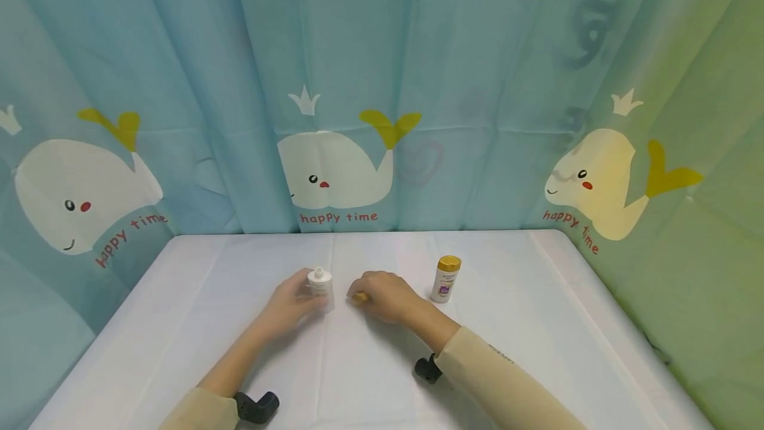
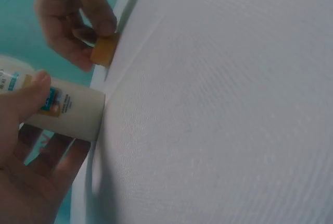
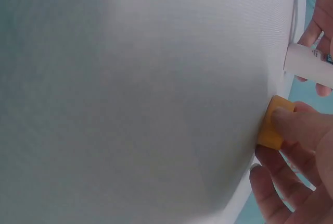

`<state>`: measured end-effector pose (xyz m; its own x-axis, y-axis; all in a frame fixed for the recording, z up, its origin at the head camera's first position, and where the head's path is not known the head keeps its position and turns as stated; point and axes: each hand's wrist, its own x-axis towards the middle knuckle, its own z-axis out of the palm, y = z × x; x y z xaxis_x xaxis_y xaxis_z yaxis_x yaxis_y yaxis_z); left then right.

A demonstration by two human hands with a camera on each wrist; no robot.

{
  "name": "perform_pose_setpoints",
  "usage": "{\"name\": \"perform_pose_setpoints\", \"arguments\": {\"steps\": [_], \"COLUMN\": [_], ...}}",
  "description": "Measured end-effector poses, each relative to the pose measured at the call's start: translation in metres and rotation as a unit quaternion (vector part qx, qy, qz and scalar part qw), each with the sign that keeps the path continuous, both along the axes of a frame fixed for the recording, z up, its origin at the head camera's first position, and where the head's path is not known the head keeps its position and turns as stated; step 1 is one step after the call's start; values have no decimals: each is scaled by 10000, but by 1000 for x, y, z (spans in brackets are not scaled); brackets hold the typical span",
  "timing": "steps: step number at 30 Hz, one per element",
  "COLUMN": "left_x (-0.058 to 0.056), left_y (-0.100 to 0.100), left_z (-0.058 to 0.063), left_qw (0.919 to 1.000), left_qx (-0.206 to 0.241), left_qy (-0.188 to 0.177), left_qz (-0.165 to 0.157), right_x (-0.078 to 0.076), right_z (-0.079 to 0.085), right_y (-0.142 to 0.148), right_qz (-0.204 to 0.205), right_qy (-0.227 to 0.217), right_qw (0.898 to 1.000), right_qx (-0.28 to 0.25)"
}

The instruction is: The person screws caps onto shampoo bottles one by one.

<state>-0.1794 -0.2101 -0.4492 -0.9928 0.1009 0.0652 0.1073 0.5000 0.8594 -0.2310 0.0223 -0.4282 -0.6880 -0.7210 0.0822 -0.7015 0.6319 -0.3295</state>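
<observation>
My left hand (image 1: pixel 290 305) grips a white bottle (image 1: pixel 320 288) that stands upright, thumb on one side and fingers on the other. The bottle's narrow neck is bare at the top. In the left wrist view its label shows blue and orange under the thumb, and its base is right at the tabletop. A short way to the right, my right hand (image 1: pixel 386 294) pinches an orange-yellow cap (image 3: pixel 274 126) between thumb and fingers, low at the white cloth. Most of the cap is hidden by the hand in the head view.
A second white bottle (image 1: pixel 444 284) with a gold cap stands just right of my right hand. White cloth covers the table (image 1: pixel 537 337). Behind it hangs a blue-green curtain (image 1: pixel 465 71) with whale prints. Black straps with dark mounts sit at both wrists.
</observation>
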Motion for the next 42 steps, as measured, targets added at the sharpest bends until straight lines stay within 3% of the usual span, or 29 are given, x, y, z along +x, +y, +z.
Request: {"name": "perform_pose_setpoints", "arguments": {"steps": [9,16,21,26,29,35,42], "left_x": [4,7,15,26,31,35,33], "left_y": [9,25,41,57,66,81,90], "left_z": [2,16,29,38,40,38,34], "left_qw": [9997,9987,9993,9983,9964,9920,9900], "left_qx": [139,220,58,123,208,223,118], "left_qy": [146,315,248,285,370,453,564], "left_qz": [-127,-333,-260,-502,-738,-1153,-1291], "right_x": [5,12,19,31,39,49,51], "right_z": [15,40,61,76,79,73,65], "right_y": [13,34,51,65,70,76,83], "right_qz": [39,186,232,183,167,357,435], "right_qy": [-32,31,9,-156,-269,-352,-127], "right_qw": [9986,9907,9750,9548,9492,9474,9450], "right_qx": [-521,-1348,-2208,-2963,-3130,-3162,-3239]}}
